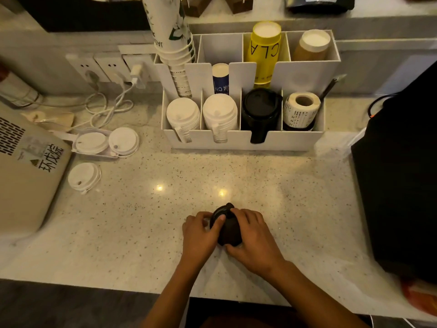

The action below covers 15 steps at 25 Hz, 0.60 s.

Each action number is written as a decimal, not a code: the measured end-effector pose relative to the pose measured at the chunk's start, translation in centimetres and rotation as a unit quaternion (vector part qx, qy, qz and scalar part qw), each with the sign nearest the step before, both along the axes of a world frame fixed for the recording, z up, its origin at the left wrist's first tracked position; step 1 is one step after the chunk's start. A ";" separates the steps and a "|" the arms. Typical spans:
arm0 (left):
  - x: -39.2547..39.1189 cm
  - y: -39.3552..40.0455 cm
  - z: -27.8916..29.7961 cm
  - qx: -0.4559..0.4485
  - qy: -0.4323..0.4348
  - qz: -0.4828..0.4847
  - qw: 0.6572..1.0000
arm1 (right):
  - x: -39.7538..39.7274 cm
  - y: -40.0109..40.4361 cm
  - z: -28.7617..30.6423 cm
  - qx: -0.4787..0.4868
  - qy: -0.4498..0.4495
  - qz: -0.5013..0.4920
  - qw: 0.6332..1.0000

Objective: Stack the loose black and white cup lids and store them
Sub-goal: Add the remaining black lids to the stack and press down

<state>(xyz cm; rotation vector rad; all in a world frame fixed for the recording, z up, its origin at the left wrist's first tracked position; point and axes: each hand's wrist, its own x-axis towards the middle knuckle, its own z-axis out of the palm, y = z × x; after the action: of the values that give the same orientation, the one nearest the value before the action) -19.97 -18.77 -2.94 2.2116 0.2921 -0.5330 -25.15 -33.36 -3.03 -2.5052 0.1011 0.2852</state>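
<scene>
A small stack of black cup lids (pixel 229 227) lies on the speckled counter near its front edge. My left hand (pixel 201 233) grips the stack from the left and my right hand (pixel 253 237) curls round it from the right and front. Loose white lids lie at the left: one (pixel 84 176) alone, another (pixel 123 140) beside a white lid (pixel 91 142) that sits in a clear tray. A white organizer (pixel 241 138) at the back holds white lid stacks (pixel 183 114), (pixel 220 113) and a black lid stack (pixel 260 110).
A label roll (pixel 301 108) fills the organizer's right slot; cup stacks (pixel 266 48) stand behind. A beige machine (pixel 26 166) sits at the left with cables and wall sockets (pixel 111 67) behind it. A black appliance (pixel 402 174) stands at the right edge.
</scene>
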 end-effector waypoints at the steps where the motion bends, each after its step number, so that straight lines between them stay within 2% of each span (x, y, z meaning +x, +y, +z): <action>1: -0.1 0.1 0.2 -0.019 0.004 0.012 1.000 | -0.3 -0.2 0.1 0.019 -0.003 0.002 1.000; 4: -0.7 0.7 1.3 -0.126 0.044 0.070 0.989 | -1.2 -0.8 0.7 0.108 -0.012 0.010 0.994; 7: -1.1 1.1 2.6 -0.296 0.135 0.089 0.941 | -1.7 -0.9 2.1 0.180 -0.028 0.026 0.983; 9: -1.3 1.1 3.2 -0.374 0.168 0.086 0.908 | -1.9 -1.0 2.9 0.201 -0.030 0.030 0.979; 12: -2.1 0.7 4.0 -0.410 0.176 0.065 0.893 | -1.9 -1.4 4.0 0.252 0.013 -0.054 0.966; 15: -3.5 -0.7 4.8 -0.400 0.152 0.021 0.904 | -0.7 -1.2 4.6 0.242 0.017 -0.185 0.952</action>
<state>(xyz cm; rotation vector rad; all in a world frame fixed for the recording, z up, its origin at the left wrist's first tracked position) -23.43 -19.51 1.90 1.3198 0.2252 -0.8043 -25.84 -34.58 1.57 -1.9471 0.4531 0.1691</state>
